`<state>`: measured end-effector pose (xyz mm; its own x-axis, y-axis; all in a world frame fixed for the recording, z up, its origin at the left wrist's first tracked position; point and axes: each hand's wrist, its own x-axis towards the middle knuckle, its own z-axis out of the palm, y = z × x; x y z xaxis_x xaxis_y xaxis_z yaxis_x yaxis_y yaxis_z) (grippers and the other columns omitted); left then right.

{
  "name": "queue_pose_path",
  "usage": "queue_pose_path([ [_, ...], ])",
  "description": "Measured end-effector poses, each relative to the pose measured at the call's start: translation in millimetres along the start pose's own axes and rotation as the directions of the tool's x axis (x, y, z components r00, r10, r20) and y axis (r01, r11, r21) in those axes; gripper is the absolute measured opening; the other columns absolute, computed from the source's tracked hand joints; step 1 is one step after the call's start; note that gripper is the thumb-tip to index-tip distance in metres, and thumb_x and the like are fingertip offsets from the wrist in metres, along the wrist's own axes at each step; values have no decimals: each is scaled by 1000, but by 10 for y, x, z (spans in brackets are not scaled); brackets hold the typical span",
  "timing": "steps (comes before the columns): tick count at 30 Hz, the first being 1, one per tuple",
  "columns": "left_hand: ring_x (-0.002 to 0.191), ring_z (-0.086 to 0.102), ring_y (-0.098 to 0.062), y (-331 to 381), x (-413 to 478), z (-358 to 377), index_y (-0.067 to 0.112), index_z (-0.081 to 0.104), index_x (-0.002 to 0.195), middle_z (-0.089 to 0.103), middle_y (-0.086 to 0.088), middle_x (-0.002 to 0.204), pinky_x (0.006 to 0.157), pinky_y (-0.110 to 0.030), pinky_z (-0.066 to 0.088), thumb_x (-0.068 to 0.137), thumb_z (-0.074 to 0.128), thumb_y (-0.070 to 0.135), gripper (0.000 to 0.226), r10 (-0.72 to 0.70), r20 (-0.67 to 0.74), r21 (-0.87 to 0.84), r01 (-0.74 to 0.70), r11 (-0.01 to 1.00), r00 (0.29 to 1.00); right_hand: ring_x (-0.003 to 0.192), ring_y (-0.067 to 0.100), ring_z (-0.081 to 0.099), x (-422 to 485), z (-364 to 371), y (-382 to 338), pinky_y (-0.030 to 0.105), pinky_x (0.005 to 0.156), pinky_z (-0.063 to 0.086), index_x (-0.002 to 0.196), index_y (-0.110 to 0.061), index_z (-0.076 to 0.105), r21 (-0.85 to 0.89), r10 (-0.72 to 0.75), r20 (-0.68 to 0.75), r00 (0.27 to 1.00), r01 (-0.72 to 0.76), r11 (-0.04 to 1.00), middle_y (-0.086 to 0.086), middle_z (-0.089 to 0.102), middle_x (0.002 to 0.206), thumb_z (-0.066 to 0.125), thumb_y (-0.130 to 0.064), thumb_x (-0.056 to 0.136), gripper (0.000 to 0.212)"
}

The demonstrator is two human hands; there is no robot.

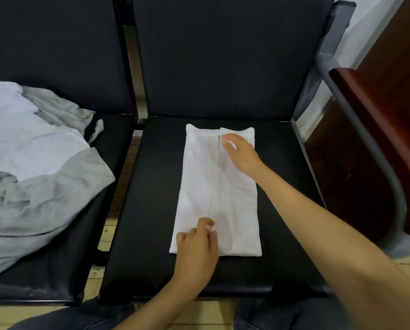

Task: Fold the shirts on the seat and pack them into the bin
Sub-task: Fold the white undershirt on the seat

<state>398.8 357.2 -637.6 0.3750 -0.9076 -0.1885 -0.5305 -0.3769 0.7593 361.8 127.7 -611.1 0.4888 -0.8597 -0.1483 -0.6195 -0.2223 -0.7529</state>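
A white shirt (pixel 199 186) lies on the black middle seat (pixel 151 210), folded into a long narrow strip with both sides turned in to a centre seam. My left hand (pixel 196 248) rests on its near end with the fingers curled at the seam; whether it pinches cloth is unclear. My right hand (pixel 240 153) lies on the far end, fingers relaxed against the top flap beside the seam. No bin is in view.
On the left seat (pixel 56 270) lies a loose heap of a grey shirt (pixel 44 206) and a white shirt (pixel 20 139). A grey metal armrest (pixel 365 151) and a dark wooden cabinet (pixel 389 115) stand at the right. My knees in dark trousers (pixel 282 315) are at the bottom.
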Motion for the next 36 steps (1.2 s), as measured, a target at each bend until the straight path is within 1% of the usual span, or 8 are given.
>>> queue_pose_path([
  [4, 64, 47, -11, -36, 20, 40, 27, 39, 105, 48, 9, 51, 59, -21, 40, 97, 46, 21, 12, -29, 74, -139, 39, 990, 997, 142, 15, 23, -468, 38, 157, 25, 114, 16, 144, -19, 38, -176, -136, 90, 987, 150, 973, 0, 28, 154, 38, -32, 102, 44],
  [8, 74, 56, -21, -118, 54, 48, 23, 35, 98, 53, 5, 63, 70, -30, 43, 94, 49, 24, 15, 29, 1, 94, -29, 995, 1000, 147, 18, 10, -908, 159, 407, 29, 117, 6, 149, -20, 27, -434, -167, 157, 974, 219, 874, 2, 18, 158, 34, -36, 102, 50],
  [12, 92, 49, -15, -159, 85, 20, 20, 45, 108, 52, 5, 99, 83, -25, 35, 91, 54, 23, 19, 176, -71, 230, -155, 961, 982, 147, 12, -2, -1307, 272, 637, 32, 117, -3, 152, -27, 14, -548, -149, 248, 957, 265, 793, -4, 7, 160, -6, -71, 82, 85],
  [15, 105, 46, -16, -251, 128, 10, 19, 56, 111, 51, 3, 113, 91, -23, 30, 92, 55, 27, 21, 246, -25, 304, -227, 925, 969, 145, 7, -12, -1448, 307, 770, 34, 115, -11, 152, -32, 6, -566, -149, 260, 954, 276, 777, -8, -1, 160, -22, -69, 73, 91],
  [18, 105, 50, -18, -324, 155, -102, 16, 63, 107, 56, 0, 112, 90, -25, 30, 92, 58, 35, 25, 314, -9, 308, -296, 904, 949, 147, 12, -3, -1535, 233, 683, 36, 116, -8, 152, -26, 12, -531, -157, 251, 955, 271, 802, -5, 6, 160, -9, -64, 80, 84],
  [23, 99, 50, -9, -575, 67, -366, 20, 70, 94, 61, 6, 103, 85, -30, 43, 89, 45, 46, 35, 506, 43, 412, -477, 777, 861, 105, 17, 56, -1901, 62, 733, 33, 91, 49, 111, -19, 65, -510, -498, 282, 820, 568, 646, 1, 62, 111, 39, -41, 97, 38],
  [30, 90, 64, -15, -779, -173, -392, 18, 71, 101, 65, 3, 102, 70, -25, 56, 86, 52, 34, 29, 542, 74, 555, -486, 675, 837, 92, 16, 66, -2032, 192, 781, 28, 71, 55, 106, -20, 69, -634, -515, 236, 824, 532, 561, -3, 66, 101, 65, -32, 84, 25],
  [36, 80, 67, -17, -720, -98, -420, 14, 72, 89, 68, 0, 91, 49, -23, 53, 66, 80, 2, 27, 470, 118, 642, -428, 636, 875, 87, 28, 67, -1878, 300, 761, 36, 64, 58, 120, -2, 62, -765, -415, 331, 848, 498, 409, 12, 67, 107, 79, -4, 65, 57],
])
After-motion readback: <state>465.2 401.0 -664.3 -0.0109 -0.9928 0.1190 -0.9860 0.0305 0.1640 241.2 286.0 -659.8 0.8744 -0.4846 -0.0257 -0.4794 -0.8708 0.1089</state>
